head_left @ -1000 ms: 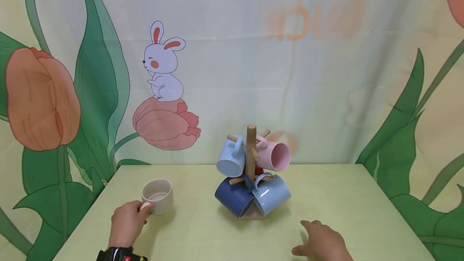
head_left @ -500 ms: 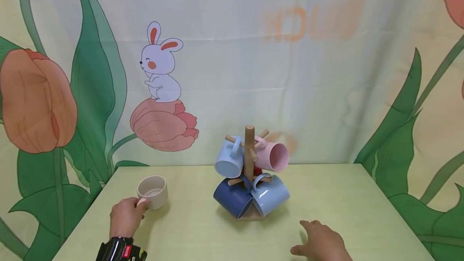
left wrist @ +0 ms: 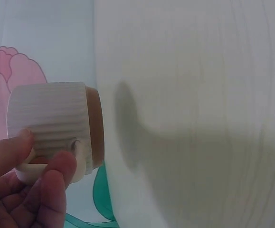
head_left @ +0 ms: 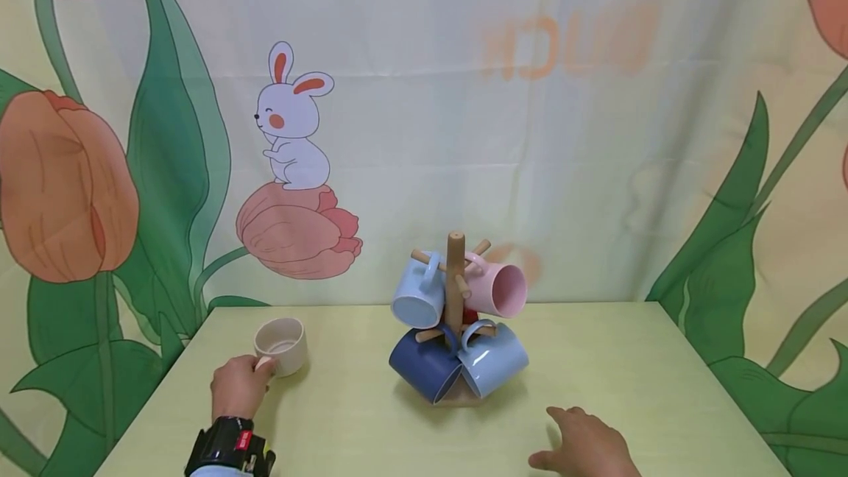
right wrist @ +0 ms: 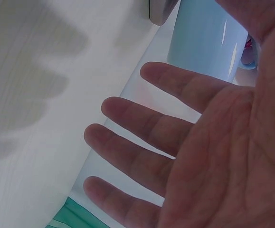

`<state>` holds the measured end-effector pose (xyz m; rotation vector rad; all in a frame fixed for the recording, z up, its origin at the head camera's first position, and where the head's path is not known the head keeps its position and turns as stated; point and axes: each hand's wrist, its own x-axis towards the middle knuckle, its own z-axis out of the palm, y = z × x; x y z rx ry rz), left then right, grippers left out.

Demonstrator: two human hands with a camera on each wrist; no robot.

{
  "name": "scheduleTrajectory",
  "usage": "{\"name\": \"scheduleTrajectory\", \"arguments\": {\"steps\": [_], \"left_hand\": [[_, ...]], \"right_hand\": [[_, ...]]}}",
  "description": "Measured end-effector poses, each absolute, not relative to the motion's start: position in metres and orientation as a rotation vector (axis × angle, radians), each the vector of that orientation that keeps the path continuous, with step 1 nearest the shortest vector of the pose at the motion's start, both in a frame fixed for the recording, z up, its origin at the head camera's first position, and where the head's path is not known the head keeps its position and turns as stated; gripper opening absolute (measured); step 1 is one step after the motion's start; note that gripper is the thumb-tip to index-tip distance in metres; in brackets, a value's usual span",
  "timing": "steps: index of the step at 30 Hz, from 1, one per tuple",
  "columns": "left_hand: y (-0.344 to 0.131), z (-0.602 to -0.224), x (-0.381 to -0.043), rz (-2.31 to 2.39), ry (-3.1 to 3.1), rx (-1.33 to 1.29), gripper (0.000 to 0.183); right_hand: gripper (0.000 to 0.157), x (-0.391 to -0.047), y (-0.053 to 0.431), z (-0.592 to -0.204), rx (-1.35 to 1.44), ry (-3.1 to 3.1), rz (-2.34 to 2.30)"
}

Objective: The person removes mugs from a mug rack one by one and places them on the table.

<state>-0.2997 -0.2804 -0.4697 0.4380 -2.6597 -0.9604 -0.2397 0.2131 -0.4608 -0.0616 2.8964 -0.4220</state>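
My left hand [head_left: 239,387] grips a cream mug [head_left: 286,348] by its handle at the table's left side. In the left wrist view the mug [left wrist: 49,114] has a ribbed wall and a tan base, and its shadow falls apart from it on the table. Fingers [left wrist: 56,185] curl round the handle there. My right hand [head_left: 586,447] is spread over the table at the front right, holding nothing. Nearest to it is a glossy light blue mug [head_left: 495,359] on the lower right of a wooden mug tree [head_left: 456,278].
The tree also carries a dark blue mug [head_left: 424,365] at lower left, a pale blue mug [head_left: 419,291] at upper left and a pink mug [head_left: 497,287] at upper right. Behind the pale table [head_left: 596,344] hangs a printed curtain [head_left: 424,131] with tulips and a rabbit.
My left hand has carried the cream mug slightly farther back, toward the curtain. The right hand stays nearly where it was, and the mugs on the tree keep their places.
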Motion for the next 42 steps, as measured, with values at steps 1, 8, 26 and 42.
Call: {"name": "scheduleTrajectory", "arguments": {"steps": [1,8,26,42], "left_hand": [[-0.281,-0.472,-0.300,-0.959,-2.663,0.441,0.029],[-0.287,-0.489,-0.302,-0.978,-2.712,0.457,0.028],[-0.286,-0.482,-0.297,-0.860,-2.830,0.492,0.053],[-0.259,-0.444,-0.284,-0.740,-2.824,0.455,0.079]], "right_hand": [[0.082,-0.240,0.213,-0.461,-0.061,2.894,-0.422],[0.082,-0.242,0.209,-0.462,-0.026,2.859,-0.420],[0.082,-0.241,0.206,-0.466,-0.020,2.866,-0.383],[0.083,-0.242,0.206,-0.463,-0.058,2.877,-0.387]]}}
